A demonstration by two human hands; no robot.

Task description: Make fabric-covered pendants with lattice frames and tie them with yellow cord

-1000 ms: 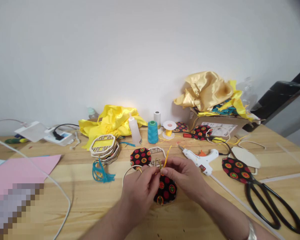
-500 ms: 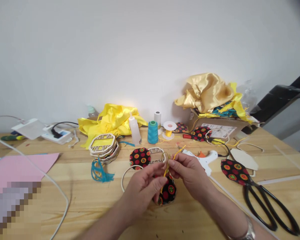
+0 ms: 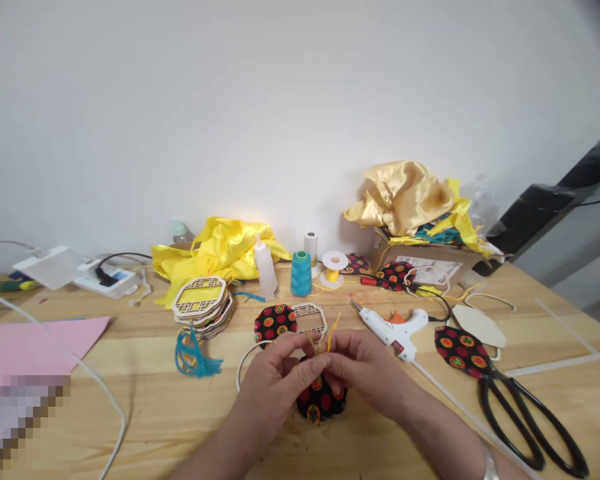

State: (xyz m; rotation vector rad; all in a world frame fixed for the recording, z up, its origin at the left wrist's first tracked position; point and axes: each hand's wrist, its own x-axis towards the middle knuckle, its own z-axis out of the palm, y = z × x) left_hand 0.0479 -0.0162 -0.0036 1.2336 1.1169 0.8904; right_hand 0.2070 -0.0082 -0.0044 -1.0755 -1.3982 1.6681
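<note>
My left hand [image 3: 284,377] and my right hand [image 3: 367,370] meet at the fingertips over the table. A thin yellow cord [image 3: 333,330] sticks up from between the pinched fingers, and both hands are closed on it. A tan loop rises beside it by the left fingertips. Under my fingers lies a round black fabric piece [image 3: 323,403] with red and orange flowers, partly hidden by the hands. Just behind are another flowered piece [image 3: 275,323] and a lattice wooden frame [image 3: 316,320]. A pale ring [image 3: 240,367] shows left of my left hand.
A white glue gun [image 3: 395,330] lies right of my hands, with black-handled scissors [image 3: 530,417] further right. Behind stand a teal thread cone [image 3: 301,275], a squeeze bottle [image 3: 266,270] and a yellow cord spool [image 3: 334,270]. Stacked wooden frames [image 3: 203,310] and a teal tassel [image 3: 195,357] lie left.
My right hand has come down and in against my left, so the fingertips now meet. Less of the yellow cord shows. The glue gun has come into fuller view.
</note>
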